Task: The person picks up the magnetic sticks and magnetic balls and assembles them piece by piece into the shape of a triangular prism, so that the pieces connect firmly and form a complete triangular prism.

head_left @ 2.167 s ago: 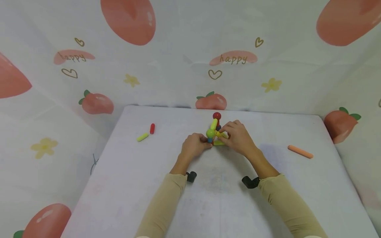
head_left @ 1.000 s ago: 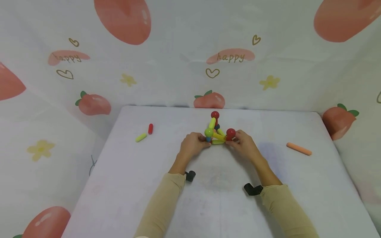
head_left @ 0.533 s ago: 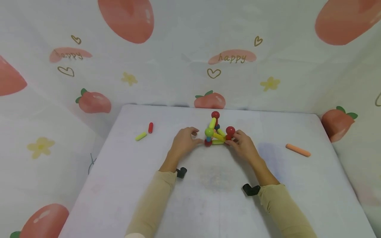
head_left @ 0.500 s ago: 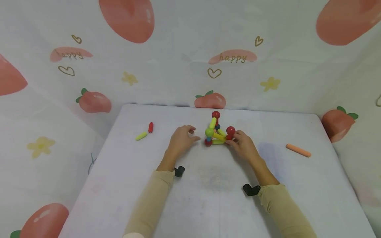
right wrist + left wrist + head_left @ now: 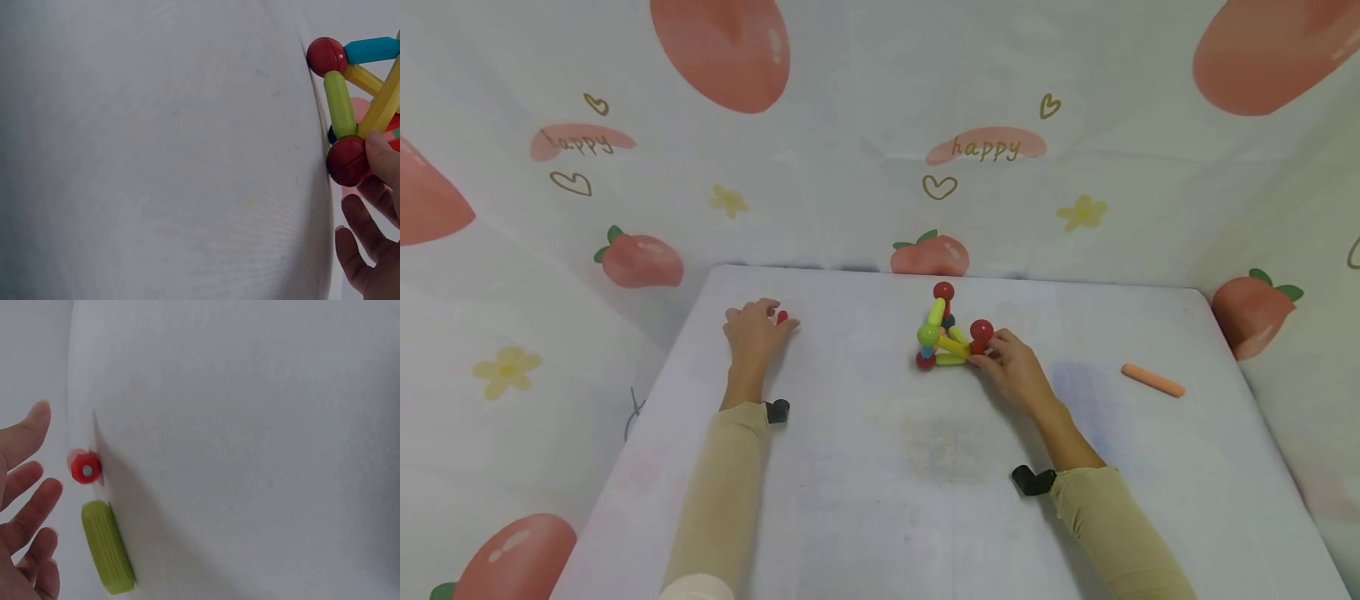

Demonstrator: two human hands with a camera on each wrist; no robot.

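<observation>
My left hand [image 5: 751,333] is at the far left of the table, thumb and fingers spread apart. Just beyond its fingertips stands or lies a short red magnetic stick [image 5: 86,467], and a lime-green magnetic stick [image 5: 107,547] lies beside it; the hand hides the green one in the head view. At the table's centre-back is a frame of magnetic sticks and balls [image 5: 928,335]. My right hand [image 5: 1017,367] pinches its right corner, thumb and fingers at a lower red ball [image 5: 347,161]. A lime stick [image 5: 339,103] and a blue stick [image 5: 372,49] form other sides.
An orange stick [image 5: 1153,380] lies on the right of the white table [image 5: 865,517]. A fruit-patterned cloth [image 5: 850,167] hangs behind the table and at both sides. A black wrist mount [image 5: 1033,481] juts from the right cuff.
Letting go of the frame's left corner, my left hand has moved far left to the loose sticks. My right hand has shifted onto the right corner, where a red ball now shows on top.
</observation>
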